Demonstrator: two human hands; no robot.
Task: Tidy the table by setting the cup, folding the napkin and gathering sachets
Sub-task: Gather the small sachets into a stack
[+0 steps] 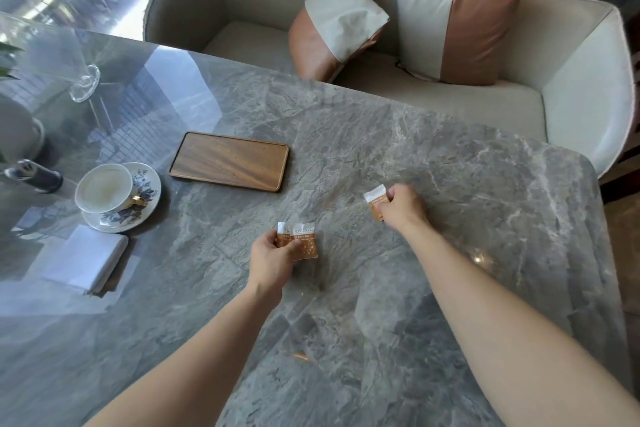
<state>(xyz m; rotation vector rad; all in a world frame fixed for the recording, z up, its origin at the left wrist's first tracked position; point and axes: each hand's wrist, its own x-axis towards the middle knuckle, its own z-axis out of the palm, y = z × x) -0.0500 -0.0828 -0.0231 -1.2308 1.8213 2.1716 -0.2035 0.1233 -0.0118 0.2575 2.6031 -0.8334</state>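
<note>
The cup (104, 188) sits on its saucer (143, 215), the napkin (86, 258) looks folded, and the left hand (268, 262) pinches two sachets (304, 242) while the right hand (403, 206) pinches one sachet (375, 201), not yet put together on the counter (433, 156).

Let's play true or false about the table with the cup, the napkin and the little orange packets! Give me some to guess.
1. Both hands are holding sachets. True: the left hand pinches two sachets and the right hand holds one sachet.
2. The cup lies tipped over on the table. False: the cup stands upright on its flowered saucer.
3. The wooden tray has sachets on it. False: the wooden tray has nothing on it.
4. The napkin is folded and lies near the saucer. True: the white napkin lies folded just in front of it.
5. Two cushions sit on the sofa. True: two cushions lean against its back.
</note>
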